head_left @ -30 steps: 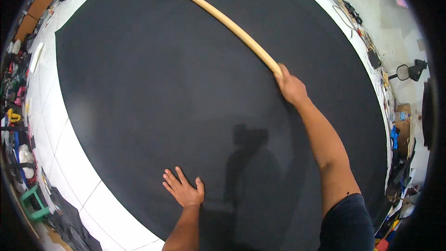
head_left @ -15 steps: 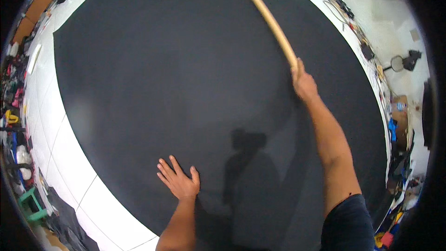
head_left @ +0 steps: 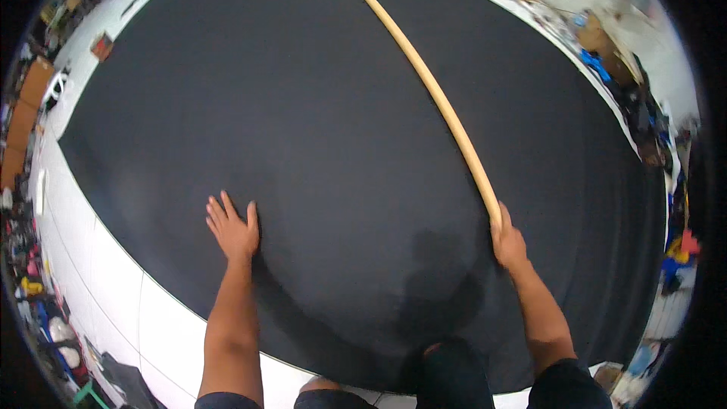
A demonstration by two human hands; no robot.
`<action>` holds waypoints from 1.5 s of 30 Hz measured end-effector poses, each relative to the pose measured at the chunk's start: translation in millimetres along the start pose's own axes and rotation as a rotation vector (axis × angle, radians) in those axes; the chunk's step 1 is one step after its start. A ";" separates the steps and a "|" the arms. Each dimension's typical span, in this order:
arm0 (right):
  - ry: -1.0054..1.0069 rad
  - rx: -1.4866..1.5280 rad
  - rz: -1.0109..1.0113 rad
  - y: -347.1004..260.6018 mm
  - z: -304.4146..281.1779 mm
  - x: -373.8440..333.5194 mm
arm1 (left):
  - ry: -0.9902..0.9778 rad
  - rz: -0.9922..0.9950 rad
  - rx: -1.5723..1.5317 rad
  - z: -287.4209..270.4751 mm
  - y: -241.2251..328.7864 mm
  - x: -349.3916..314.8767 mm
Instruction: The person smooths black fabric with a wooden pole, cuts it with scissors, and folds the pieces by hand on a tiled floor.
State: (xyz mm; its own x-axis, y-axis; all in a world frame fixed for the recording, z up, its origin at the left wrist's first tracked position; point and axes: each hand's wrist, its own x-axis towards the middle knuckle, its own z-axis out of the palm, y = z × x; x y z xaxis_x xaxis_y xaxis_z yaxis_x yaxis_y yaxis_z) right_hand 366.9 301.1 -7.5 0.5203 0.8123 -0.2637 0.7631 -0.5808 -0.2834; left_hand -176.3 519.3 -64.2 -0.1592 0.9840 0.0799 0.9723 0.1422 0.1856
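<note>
A large black sheet lies spread over the white tiled floor. My left hand rests on it at the left, palm down with the fingers apart, holding nothing. On the right, my right hand is closed round the near end of a long pale wooden pole. From that grip the pole runs away over the sheet, toward the far left, and its far end leaves the top of the view. It looks bent, though the lens curves straight lines. A dark knee shows at the near edge, between my arms.
White floor tiles border the sheet on the left. A small red-brown box stands off its far left corner. Brown cartons and mixed clutter line the left side. More clutter, with a blue item, runs along the right wall.
The view has turned and shifted. My right hand, still on the pole, now appears lower and nearer. My left hand shows farther left and higher, and my knees have come into sight.
</note>
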 end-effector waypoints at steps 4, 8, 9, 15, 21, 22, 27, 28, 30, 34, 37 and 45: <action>0.033 0.048 0.295 159.3 -24.0 -194.2 | -0.073 0.190 -0.032 -27.0 -13.9 -181.7; 0.050 0.072 0.572 281.2 -10.6 -357.2 | -0.428 0.076 0.055 -48.6 -61.1 -333.1; 0.025 0.108 0.597 298.1 3.2 -379.5 | -0.465 0.022 0.110 -73.2 -78.5 -358.4; 0.230 0.270 0.660 382.5 2.7 -434.2 | -0.287 -0.142 -0.352 -139.8 -135.3 -435.9; 0.371 0.347 0.517 361.5 -6.0 -416.7 | -0.330 -0.384 -0.492 -140.9 -178.5 -454.5; 0.303 0.326 0.510 328.2 -8.4 -422.7 | -0.332 -0.387 -0.527 -139.7 -186.4 -448.9; 0.250 0.330 0.275 285.1 -1.2 -388.5 | -0.574 -0.185 -0.463 -104.9 -150.7 -442.5; 0.154 0.349 0.247 265.4 1.7 -373.2 | -0.614 -0.098 -0.361 -103.6 -156.3 -442.2; 0.028 0.284 0.149 249.0 6.5 -348.4 | -0.717 0.155 -0.230 -105.6 -141.3 -448.7; -0.041 0.110 -0.014 217.8 -5.8 -271.0 | -0.847 0.345 -0.063 -132.7 -104.0 -426.0; -0.032 0.002 -0.182 180.0 -3.9 -220.3 | -0.773 0.271 -0.101 -115.1 -105.8 -409.3; -0.158 -0.100 -0.397 77.1 71.4 -296.0 | -0.518 0.304 -0.444 -69.0 -77.6 -474.9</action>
State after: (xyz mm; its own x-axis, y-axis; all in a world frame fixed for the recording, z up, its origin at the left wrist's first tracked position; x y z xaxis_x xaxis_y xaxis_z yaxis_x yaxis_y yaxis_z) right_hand 244.4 12.0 -17.1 0.1194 0.9488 -0.2926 0.9296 -0.2103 -0.3026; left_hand -187.9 33.6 -48.9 0.3129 0.9134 -0.2605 0.7826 -0.0926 0.6156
